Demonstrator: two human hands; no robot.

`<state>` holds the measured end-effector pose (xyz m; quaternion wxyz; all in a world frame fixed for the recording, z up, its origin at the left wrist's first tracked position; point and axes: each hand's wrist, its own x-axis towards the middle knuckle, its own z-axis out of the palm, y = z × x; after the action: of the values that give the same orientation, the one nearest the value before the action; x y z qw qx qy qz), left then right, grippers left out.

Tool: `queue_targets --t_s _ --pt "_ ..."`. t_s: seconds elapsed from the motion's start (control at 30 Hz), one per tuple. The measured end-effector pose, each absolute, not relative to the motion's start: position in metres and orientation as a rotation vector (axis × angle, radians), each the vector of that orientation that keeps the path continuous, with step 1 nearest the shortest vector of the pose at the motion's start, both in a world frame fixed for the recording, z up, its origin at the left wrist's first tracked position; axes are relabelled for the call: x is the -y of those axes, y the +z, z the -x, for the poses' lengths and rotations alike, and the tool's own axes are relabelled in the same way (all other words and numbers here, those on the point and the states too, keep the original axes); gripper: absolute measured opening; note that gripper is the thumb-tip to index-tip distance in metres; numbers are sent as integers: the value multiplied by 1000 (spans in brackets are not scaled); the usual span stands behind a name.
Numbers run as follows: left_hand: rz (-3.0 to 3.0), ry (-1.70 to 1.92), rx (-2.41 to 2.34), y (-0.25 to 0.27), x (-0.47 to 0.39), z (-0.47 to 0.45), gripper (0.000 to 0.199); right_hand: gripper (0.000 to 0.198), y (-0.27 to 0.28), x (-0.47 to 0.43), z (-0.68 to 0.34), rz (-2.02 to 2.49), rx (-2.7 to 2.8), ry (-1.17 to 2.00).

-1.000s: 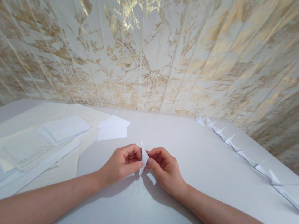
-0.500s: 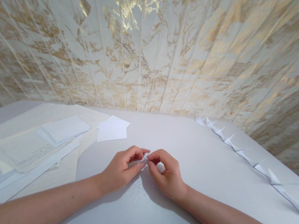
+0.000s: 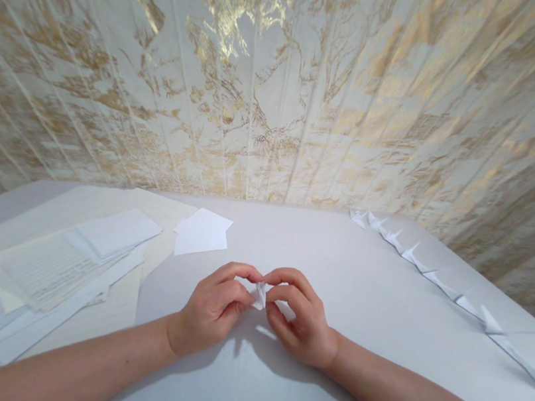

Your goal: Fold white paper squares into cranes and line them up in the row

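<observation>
Head view: left hand (image 3: 212, 304) and right hand (image 3: 303, 316), fingers clamped on the folded paper (image 3: 260, 297) from either side; even pressure should keep creases crisp

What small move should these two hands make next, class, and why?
Probably a gentle pinch to sharpen a crease in the folded paper: the left hand and the right hand both have their fingertips at its edges, and its folds show between them. Which crease needs it most is too small to tell.
</observation>
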<state>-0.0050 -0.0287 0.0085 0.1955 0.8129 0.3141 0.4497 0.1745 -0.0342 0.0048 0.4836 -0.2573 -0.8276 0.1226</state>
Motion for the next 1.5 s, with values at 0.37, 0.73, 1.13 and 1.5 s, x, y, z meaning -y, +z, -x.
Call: queue_targets --t_s 0.37,0.73,1.13,1.5 --pt "-1415 1104 -924 9 28 -7 21 9 0 29 -168 850 1835 719" --pt "-1238 796 -1079 14 24 -7 23 30 1 27 -159 940 1403 1539" --pt "-1625 584 -1327 8 17 -5 31 13 2 28 -164 1249 1846 1137" --pt "-2512 346 -960 20 13 13 10 14 9 27 -171 1214 2273 740"
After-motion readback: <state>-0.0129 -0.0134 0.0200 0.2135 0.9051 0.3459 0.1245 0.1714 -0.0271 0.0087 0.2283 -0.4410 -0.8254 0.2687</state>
